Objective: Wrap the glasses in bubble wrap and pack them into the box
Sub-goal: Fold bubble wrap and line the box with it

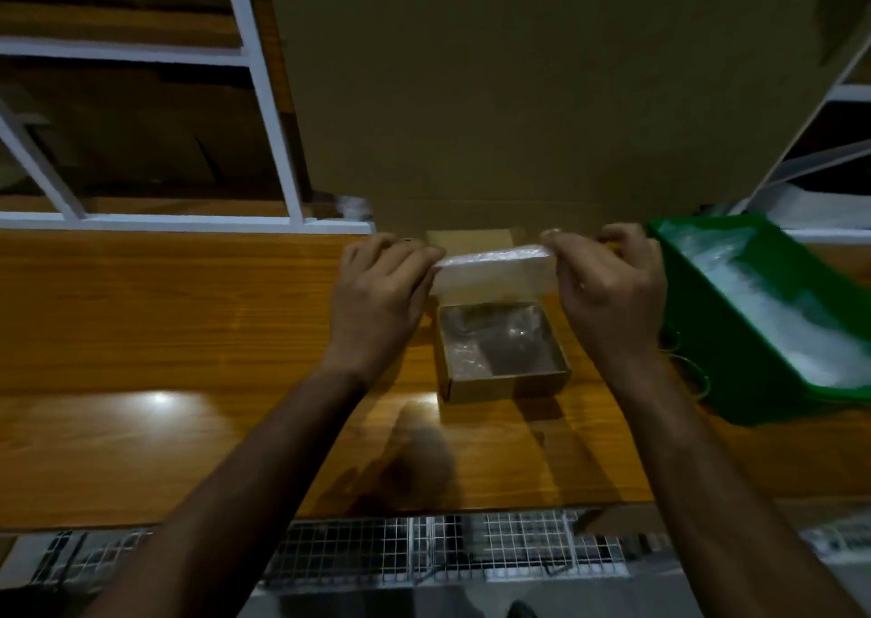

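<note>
Left hand [377, 287] and right hand [612, 283] pinch opposite ends of bubble wrap [495, 266], held above open box [504, 386] on table [141, 325]. Box holds wrapped item, blurred. Green bin [697, 316] at right. No legible writing.

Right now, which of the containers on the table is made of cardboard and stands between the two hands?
The small brown cardboard box, open, with something wrapped in bubble wrap inside. The other container, the green bin, stands on the right, beyond the right hand.
</note>
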### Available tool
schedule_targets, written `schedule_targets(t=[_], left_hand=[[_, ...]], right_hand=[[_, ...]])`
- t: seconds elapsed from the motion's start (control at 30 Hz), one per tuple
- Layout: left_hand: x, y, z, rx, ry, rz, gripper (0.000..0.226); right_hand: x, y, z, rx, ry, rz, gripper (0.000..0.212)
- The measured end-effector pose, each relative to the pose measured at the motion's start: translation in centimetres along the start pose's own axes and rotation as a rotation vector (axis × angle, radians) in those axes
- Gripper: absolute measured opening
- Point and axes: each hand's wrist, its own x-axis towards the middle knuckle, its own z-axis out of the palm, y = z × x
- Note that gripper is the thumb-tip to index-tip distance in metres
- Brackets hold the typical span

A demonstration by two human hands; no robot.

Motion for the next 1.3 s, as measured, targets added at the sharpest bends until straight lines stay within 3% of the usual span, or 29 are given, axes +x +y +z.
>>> schedule_targets(t=[0.07, 0.17, 0.3, 0.37, 0.43, 0.53, 0.67, 0.73, 0.87, 0.97, 1.1, 1.2, 1.3], left_hand=[[0.3, 0.7, 0.9, 0.014, 0.089, 0.057, 0.027], [-1.2, 1.4, 3.4, -0.006, 0.060, 0.107, 0.024], [-4.8, 1.4, 7.2, -0.010, -0.299, 0.092, 0.035], [-6.0, 1.5, 8.3, -0.045, -0.499, 0.018, 0.040], [-6.6, 1.5, 8.7, -0.110, -0.595, -0.077, 0.047], [-6.6, 2.0, 8.3, -0.089, -0.579, -0.089, 0.057], [-5.4, 3.9, 8.6, -0.039, -0.526, 0.039, 0.046], [-5.2, 4.8, 9.7, 0.027, -0.572, 0.077, 0.044], [-5.9, 6.6, 10.5, 0.178, -0.809, 0.056, 0.069], [-6.0, 7.2, 10.5, 0.183, -0.841, 0.014, 0.077], [-4.1, 7.5, 10.7, 0.117, -0.720, 0.010, 0.047], [-2.1, 7.4, 11.4, 0.182, -0.846, -0.027, 0.028], [-1.3, 6.8, 12.4, 0.286, -0.992, -0.023, 0.029]], right_hand=[[-0.8, 1.2, 0.1, -0.022, 0.061, -0.038, 0.016], [-4.2, 3.1, 1.4, -0.003, -0.068, -0.066, 0.019], [-8.5, 5.0, 3.3, 0.100, -0.470, -0.028, 0.025], [-9.4, 5.4, 3.6, 0.133, -0.651, -0.018, 0.031], [-9.7, 5.8, 3.8, 0.146, -0.779, -0.009, 0.029], [-9.7, 6.2, 3.7, 0.170, -0.871, -0.009, 0.034], [-8.0, 4.6, 3.2, 0.216, -0.752, 0.022, 0.034], [-6.5, 3.1, 3.7, 0.272, -0.768, 0.074, 0.029], [-5.7, 1.0, 6.5, 0.288, -1.103, 0.055, 0.031], [-6.2, 1.3, 7.7, 0.274, -1.269, 0.126, 0.032], [-5.3, 1.6, 8.3, 0.262, -1.386, 0.106, 0.028], [-4.9, 1.3, 8.7, 0.220, -1.488, 0.093, 0.019], [-4.4, 0.8, 8.8, 0.171, -1.525, 0.090, 0.023]])
